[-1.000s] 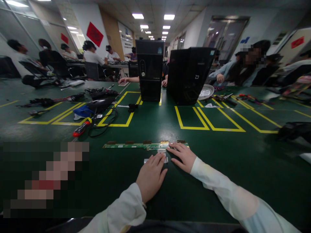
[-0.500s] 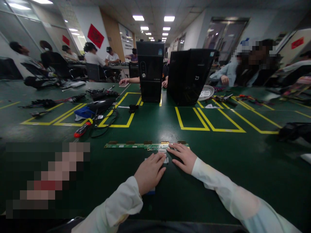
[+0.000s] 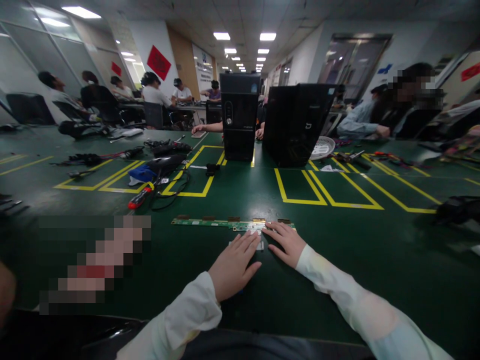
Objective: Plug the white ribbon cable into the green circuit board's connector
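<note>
A long, narrow green circuit board (image 3: 210, 223) lies flat on the green table (image 3: 337, 250) in front of me. My left hand (image 3: 234, 265) rests palm down with fingers stretched out over a small pale flat piece (image 3: 260, 245) just below the board's right part. My right hand (image 3: 287, 242) lies flat too, fingers spread, its fingertips touching the board's right end. Neither hand grips anything. Both arms wear white sleeves.
Two black computer towers (image 3: 240, 122) (image 3: 294, 125) stand upright beyond the board inside yellow floor-tape boxes (image 3: 300, 192). Tools, cables and a red-handled screwdriver (image 3: 139, 198) lie at the left; a white basket (image 3: 320, 147) sits behind. Other people sit around the table's far side.
The view has shifted slightly to the left and tilted. My hands stay flat in the same place by the board.
</note>
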A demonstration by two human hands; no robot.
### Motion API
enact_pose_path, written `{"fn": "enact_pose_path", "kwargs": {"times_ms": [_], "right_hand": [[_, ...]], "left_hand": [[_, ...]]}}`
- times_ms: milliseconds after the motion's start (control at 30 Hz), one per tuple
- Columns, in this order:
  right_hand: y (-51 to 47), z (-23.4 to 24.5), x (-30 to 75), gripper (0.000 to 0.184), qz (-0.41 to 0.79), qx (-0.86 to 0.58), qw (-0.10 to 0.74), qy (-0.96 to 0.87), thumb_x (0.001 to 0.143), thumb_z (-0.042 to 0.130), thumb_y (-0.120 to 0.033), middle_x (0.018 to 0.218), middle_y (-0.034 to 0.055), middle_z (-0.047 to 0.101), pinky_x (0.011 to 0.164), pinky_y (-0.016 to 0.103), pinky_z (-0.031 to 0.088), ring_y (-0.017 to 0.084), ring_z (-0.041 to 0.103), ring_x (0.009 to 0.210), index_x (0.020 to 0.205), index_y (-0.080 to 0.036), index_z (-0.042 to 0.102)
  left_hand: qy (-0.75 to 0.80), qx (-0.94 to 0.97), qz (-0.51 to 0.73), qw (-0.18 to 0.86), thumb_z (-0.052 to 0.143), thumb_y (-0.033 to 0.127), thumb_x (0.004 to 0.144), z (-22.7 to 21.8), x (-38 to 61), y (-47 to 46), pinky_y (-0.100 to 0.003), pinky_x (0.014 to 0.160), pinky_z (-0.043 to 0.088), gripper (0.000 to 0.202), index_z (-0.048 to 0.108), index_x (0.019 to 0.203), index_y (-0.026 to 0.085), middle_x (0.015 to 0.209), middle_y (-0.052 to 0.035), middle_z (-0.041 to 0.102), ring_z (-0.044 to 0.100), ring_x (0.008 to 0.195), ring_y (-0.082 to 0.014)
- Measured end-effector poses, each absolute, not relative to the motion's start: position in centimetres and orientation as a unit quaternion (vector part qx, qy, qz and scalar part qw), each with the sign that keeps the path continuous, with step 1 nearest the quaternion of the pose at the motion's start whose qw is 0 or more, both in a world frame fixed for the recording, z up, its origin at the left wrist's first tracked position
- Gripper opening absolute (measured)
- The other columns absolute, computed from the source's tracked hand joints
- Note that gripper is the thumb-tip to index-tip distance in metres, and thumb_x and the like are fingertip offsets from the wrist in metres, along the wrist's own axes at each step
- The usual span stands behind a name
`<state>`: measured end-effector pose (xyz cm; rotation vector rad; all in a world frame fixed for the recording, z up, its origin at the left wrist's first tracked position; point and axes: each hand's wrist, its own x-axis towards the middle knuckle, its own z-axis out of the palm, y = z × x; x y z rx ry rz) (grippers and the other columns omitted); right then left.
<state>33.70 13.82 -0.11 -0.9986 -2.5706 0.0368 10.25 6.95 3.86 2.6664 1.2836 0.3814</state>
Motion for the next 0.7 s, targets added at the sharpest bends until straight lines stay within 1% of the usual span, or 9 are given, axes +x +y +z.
{"fn": "enact_pose_path", "kwargs": {"times_ms": [67,100,267,400,467,600,700], "right_hand": [[13.8,-0.1,33.7,0.046,0.010,-0.351,0.192,-0.916,0.091,0.043,-0.034,0.138,0.0126,0.046,0.105,0.051,0.034,0.027,0.038,0.129,0.134,-0.019,0.047],[13.8,0.0,33.8,0.046,0.007,-0.347,0.193,-0.918,0.091,0.043,-0.034,0.138,0.0129,0.046,0.106,0.051,0.033,0.027,0.036,0.130,0.134,-0.019,0.048],[13.5,0.7,33.6,0.043,-0.004,-0.316,0.199,-0.928,0.094,0.037,-0.033,0.139,0.0129,0.044,0.107,0.051,0.032,0.026,0.033,0.133,0.133,-0.019,0.049],[13.2,1.1,33.1,0.043,-0.003,-0.301,0.192,-0.934,0.095,0.037,-0.033,0.140,0.0126,0.043,0.107,0.051,0.031,0.026,0.033,0.134,0.134,-0.020,0.048],[13.1,1.2,32.8,0.044,0.000,-0.296,0.183,-0.937,0.095,0.037,-0.036,0.142,0.0126,0.040,0.108,0.050,0.031,0.026,0.031,0.135,0.135,-0.021,0.047],[13.0,1.2,32.4,0.053,0.016,-0.287,0.158,-0.945,0.093,0.039,-0.048,0.149,0.0134,0.030,0.108,0.052,0.028,0.029,0.026,0.137,0.139,-0.023,0.042],[13.0,1.1,32.2,0.055,0.030,-0.292,0.136,-0.946,0.092,0.039,-0.054,0.148,0.0138,0.031,0.108,0.053,0.028,0.030,0.028,0.136,0.139,-0.025,0.043]], "left_hand": [[0.424,0.892,0.141,0.068,0.038,0.038,0.097,4.4,9.4,6.3,-0.045,0.112,0.027,0.054,0.025,0.145,0.020,0.151,-0.0079,0.031,0.022,0.140,-0.0217],[0.428,0.890,0.145,0.064,0.037,0.038,0.097,4.6,8.9,5.9,-0.045,0.111,0.028,0.052,0.026,0.145,0.021,0.151,-0.0075,0.032,0.023,0.140,-0.0217],[0.493,0.860,0.117,0.059,0.038,0.038,0.097,4.4,5.6,3.9,-0.046,0.108,0.034,0.047,0.036,0.141,0.021,0.147,-0.0074,0.040,0.034,0.135,-0.0241],[0.545,0.830,0.117,0.033,0.037,0.033,0.097,3.1,3.2,2.9,-0.044,0.107,0.036,0.045,0.039,0.139,0.019,0.144,-0.0085,0.044,0.037,0.134,-0.0242],[0.560,0.818,0.131,0.013,0.037,0.032,0.097,2.5,2.4,2.8,-0.046,0.107,0.036,0.043,0.043,0.137,0.018,0.142,-0.0088,0.046,0.039,0.132,-0.0247],[0.568,0.806,0.164,-0.013,0.038,0.029,0.096,1.7,1.8,2.8,-0.046,0.107,0.035,0.039,0.047,0.133,0.018,0.139,-0.0093,0.049,0.042,0.131,-0.0238],[0.567,0.806,0.170,-0.016,0.038,0.028,0.096,1.6,1.8,2.9,-0.047,0.107,0.035,0.039,0.047,0.133,0.018,0.139,-0.0097,0.049,0.041,0.131,-0.0242]]}}
